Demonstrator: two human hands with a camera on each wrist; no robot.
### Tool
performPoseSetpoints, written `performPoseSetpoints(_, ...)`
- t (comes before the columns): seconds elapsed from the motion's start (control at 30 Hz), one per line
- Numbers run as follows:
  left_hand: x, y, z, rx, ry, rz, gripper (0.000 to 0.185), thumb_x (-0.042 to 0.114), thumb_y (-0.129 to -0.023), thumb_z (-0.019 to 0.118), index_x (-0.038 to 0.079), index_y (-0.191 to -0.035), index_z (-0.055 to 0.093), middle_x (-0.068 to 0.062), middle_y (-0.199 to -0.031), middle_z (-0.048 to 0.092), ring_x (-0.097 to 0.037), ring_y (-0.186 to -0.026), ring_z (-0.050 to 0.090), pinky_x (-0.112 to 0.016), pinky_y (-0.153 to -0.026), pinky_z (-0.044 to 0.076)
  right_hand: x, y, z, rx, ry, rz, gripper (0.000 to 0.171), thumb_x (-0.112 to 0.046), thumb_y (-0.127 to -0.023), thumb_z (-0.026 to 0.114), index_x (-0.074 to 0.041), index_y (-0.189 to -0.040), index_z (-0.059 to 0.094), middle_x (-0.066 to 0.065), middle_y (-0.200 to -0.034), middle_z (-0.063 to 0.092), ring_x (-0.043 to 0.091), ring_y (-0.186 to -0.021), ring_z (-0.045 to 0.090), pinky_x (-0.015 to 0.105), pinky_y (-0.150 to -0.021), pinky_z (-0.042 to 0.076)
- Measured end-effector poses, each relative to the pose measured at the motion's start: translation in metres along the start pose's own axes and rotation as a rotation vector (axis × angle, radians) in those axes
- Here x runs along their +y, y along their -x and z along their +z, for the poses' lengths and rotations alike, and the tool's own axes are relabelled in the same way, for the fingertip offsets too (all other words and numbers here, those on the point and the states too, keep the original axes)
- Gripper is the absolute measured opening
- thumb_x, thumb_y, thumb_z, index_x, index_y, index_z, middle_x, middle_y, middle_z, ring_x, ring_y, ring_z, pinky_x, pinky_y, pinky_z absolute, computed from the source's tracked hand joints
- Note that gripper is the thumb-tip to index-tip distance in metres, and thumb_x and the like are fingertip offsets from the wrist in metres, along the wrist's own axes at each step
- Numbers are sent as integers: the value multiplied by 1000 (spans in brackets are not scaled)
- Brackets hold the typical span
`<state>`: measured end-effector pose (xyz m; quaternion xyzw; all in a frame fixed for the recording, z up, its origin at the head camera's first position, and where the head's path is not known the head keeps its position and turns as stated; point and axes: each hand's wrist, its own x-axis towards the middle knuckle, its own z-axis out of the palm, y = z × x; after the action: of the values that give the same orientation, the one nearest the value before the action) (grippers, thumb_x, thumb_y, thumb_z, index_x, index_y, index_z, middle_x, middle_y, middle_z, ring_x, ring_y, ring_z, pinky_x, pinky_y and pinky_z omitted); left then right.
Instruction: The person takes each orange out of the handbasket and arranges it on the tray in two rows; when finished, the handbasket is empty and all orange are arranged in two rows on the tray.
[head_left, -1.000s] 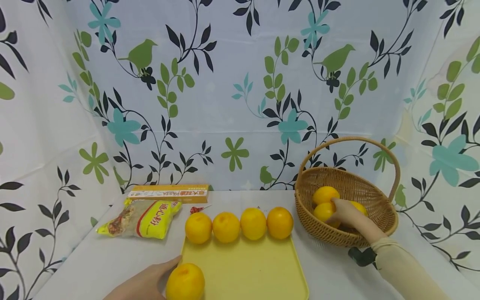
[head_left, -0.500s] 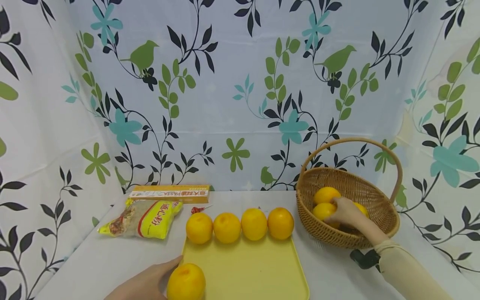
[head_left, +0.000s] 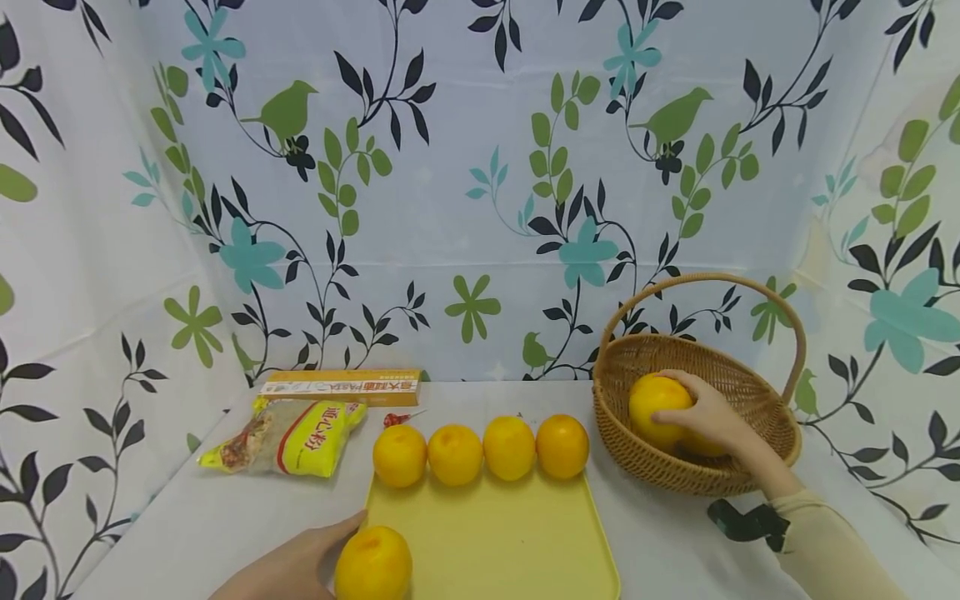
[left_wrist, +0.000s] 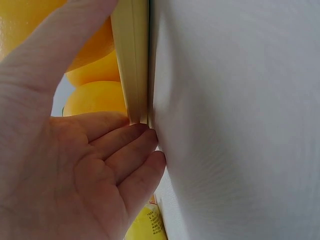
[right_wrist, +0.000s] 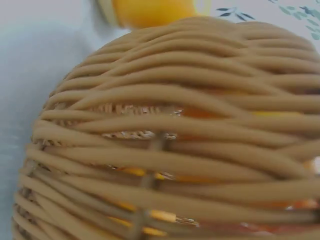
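Note:
In the head view my right hand [head_left: 701,412] grips an orange [head_left: 658,407] inside the wicker basket [head_left: 750,400], thumb and fingers around its side. Another orange [head_left: 703,444] shows partly beneath that hand. The right wrist view is filled by the blurred basket weave [right_wrist: 150,95]; the hand itself is hidden there. My left hand [left_wrist: 85,165] lies at the side of the yellow tray [left_wrist: 131,60], fingertips right at its edge and thumb spread apart. An orange [head_left: 373,565] sits at the tray's near left corner, beside that hand. Several oranges [head_left: 453,455] line the tray's far edge.
Left of the tray lies a yellow bag of food [head_left: 288,437], with a flat pasta box [head_left: 342,387] behind it. A small red item [head_left: 396,418] is behind the oranges. A patterned cloth [head_left: 480,192] hangs at the back of the white table [head_left: 660,542].
My right hand has taken hold of an orange in the basket and lifted it slightly, covering the others. The left hand has stayed at the tray's edge.

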<state>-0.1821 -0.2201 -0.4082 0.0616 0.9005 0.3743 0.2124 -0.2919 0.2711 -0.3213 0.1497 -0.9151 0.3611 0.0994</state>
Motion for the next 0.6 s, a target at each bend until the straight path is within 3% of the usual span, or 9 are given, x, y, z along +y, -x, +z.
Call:
performPoseSetpoints(0.17,2,2,0,20,-32,25,82,52,-48,64,36,-119,27,11,-110,41,-23,-96,40,-57,-66,30,-12,4,-4,78,-73,-39,62,-28,-64,64,-10,-116,34,12,-105,41,24,-81,44,33,-62,41)
performPoseSetpoints(0.33,7,4,1,-21,42,63,79,48,-51,65,40,-119,24,16,-106,43,-19,-92,42,-56,-64,32,-26,9,-5,123,-150,-82,58,-24,-65,65,-8,-112,36,9,-101,42,23,-82,45,33,-64,43)
performPoseSetpoints(0.6,13,8,4,-33,72,70,74,47,-54,64,40,-117,27,16,-105,43,-18,-89,43,-55,-65,33,-42,19,14,105,-279,-210,51,-19,-64,65,-16,-110,42,3,-100,45,18,-79,48,31,-63,45)
